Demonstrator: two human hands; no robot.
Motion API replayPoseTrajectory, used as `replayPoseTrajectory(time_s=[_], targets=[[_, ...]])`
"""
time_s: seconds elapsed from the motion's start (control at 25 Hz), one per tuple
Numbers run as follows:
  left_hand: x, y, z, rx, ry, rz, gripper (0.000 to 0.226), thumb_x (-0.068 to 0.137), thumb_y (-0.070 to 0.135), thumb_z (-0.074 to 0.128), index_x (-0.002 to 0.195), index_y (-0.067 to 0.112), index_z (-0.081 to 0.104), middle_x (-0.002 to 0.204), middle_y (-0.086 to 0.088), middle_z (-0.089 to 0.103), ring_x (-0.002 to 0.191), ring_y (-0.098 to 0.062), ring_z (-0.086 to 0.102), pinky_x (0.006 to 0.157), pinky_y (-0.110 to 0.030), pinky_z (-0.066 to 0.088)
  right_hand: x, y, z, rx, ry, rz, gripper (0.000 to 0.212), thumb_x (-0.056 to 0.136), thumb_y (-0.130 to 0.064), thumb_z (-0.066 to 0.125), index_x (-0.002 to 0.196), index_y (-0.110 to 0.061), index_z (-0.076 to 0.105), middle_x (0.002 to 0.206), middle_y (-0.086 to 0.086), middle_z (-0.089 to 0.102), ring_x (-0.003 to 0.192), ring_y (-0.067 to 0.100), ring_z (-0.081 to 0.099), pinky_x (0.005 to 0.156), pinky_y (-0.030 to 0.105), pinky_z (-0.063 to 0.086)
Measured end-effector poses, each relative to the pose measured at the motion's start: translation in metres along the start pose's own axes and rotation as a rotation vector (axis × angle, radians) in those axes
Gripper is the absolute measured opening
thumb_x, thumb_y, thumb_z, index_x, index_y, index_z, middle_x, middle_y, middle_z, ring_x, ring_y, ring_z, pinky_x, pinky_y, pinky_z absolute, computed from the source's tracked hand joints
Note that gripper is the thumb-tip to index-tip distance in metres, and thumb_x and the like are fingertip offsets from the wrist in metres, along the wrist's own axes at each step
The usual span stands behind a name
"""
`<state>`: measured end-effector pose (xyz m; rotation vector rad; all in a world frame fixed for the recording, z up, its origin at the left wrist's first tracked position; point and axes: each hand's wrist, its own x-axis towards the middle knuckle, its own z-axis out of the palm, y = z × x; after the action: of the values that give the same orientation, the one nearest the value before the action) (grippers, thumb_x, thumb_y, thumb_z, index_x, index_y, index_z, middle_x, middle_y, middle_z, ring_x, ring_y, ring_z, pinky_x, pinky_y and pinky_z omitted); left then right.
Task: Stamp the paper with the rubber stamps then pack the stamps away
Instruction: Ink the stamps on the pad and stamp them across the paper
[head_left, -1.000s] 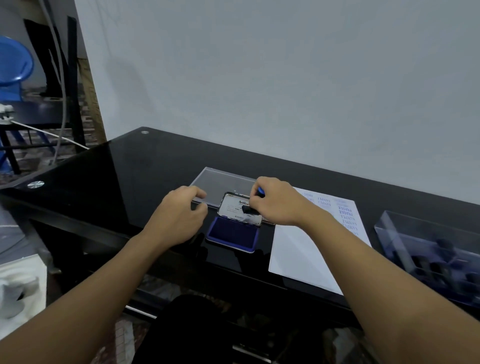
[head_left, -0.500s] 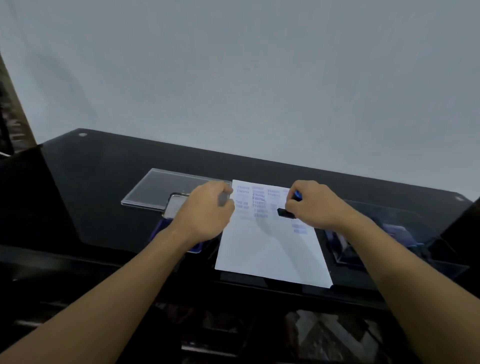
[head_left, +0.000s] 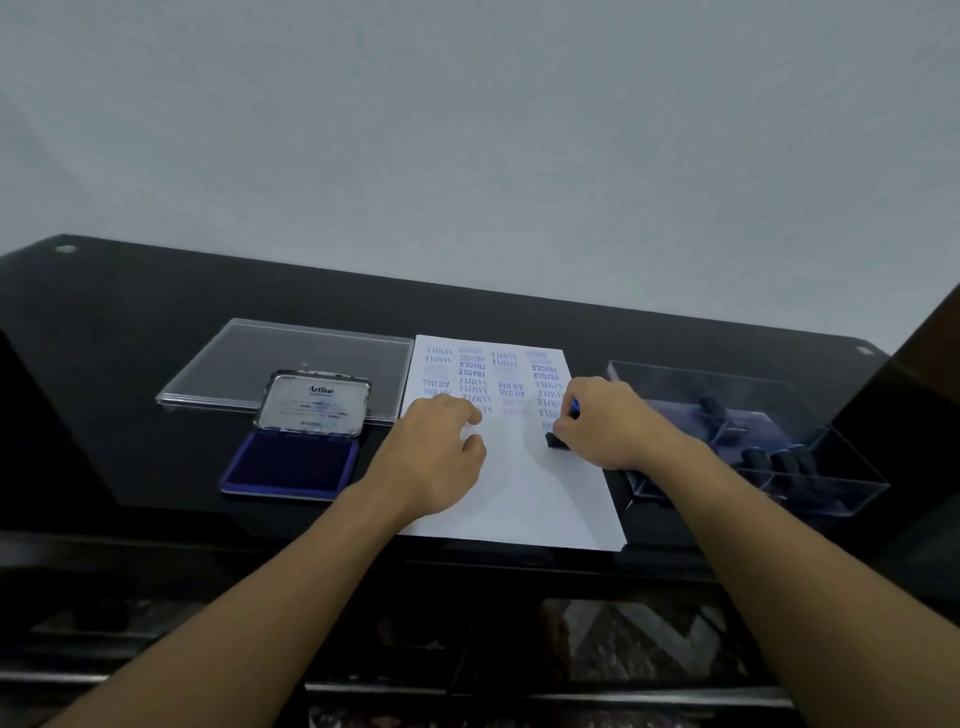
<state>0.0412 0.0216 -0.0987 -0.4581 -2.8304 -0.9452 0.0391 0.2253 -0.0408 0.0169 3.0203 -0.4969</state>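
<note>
Black table (head_left: 130, 322) carries flimsy-looking paper (head_left: 524, 483), steadied by our relaxed left grip (head_left: 441, 457); our right grip (head_left: 602, 426) pinches the probably light, rigid stamp (head_left: 555, 440) by its handle.

Left hand (head_left: 441, 452) relaxed; right hand (head_left: 605, 428) pinches stamp (head_left: 554, 440).

The right hand (head_left: 602, 421) covers most of the stamp (head_left: 555, 440). Small print on the ink pad lid (head_left: 314, 402) is unreadable. The stamps (head_left: 756, 460) in the clear box (head_left: 675, 370) are dark blurs.

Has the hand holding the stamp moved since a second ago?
Yes. The right hand with the stamp went from the ink pad rightward onto the paper.
</note>
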Motion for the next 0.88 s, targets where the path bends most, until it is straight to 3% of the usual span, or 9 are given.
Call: replayPoseTrajectory(time_s=[0.24, 0.44, 0.72, 0.88], targets=[[-0.004, -0.007, 0.006, 0.053, 0.027, 0.041, 0.033, 0.094, 0.026, 0.048, 0.125, 0.019, 0.057, 0.132, 0.007, 0.053, 0.123, -0.014, 0.041, 0.100, -0.025, 0.031, 0.000, -0.004, 0.010, -0.121, -0.027, -0.010, 0.014, 0.099, -0.025, 0.050, 0.093, -0.014, 0.047, 0.084, 0.003, 0.058, 0.062, 0.015, 0.048, 0.051, 0.028, 0.036], [-0.004, -0.006, 0.006, 0.063, 0.024, 0.055, 0.032, 0.093, 0.025, 0.048, 0.124, 0.018, 0.057, 0.131, 0.006, 0.054, 0.122, -0.014, 0.042, 0.099, -0.024, 0.030, 0.008, 0.001, 0.018, -0.110, -0.013, 0.006, 0.014, 0.099, -0.028, 0.048, 0.098, -0.014, 0.047, 0.099, 0.006, 0.064, 0.067, 0.017, 0.056, 0.052, 0.030, 0.040], [-0.004, -0.004, 0.003, 0.044, -0.008, 0.035, 0.033, 0.094, 0.026, 0.047, 0.126, 0.020, 0.055, 0.134, 0.007, 0.051, 0.125, -0.013, 0.039, 0.098, -0.024, 0.030, 0.007, 0.000, 0.020, -0.094, -0.017, 0.009, 0.014, 0.100, -0.027, 0.048, 0.101, -0.013, 0.046, 0.100, 0.006, 0.063, 0.067, 0.015, 0.056, 0.052, 0.028, 0.039], [-0.004, 0.000, -0.003, 0.003, 0.024, 0.021, 0.033, 0.095, 0.025, 0.046, 0.126, 0.020, 0.054, 0.135, 0.008, 0.050, 0.127, -0.012, 0.038, 0.097, -0.023, 0.030, 0.005, -0.005, 0.003, -0.081, -0.080, 0.002, 0.019, 0.098, -0.022, 0.050, 0.082, -0.013, 0.046, 0.079, 0.004, 0.057, 0.058, 0.015, 0.046, 0.051, 0.028, 0.036]])
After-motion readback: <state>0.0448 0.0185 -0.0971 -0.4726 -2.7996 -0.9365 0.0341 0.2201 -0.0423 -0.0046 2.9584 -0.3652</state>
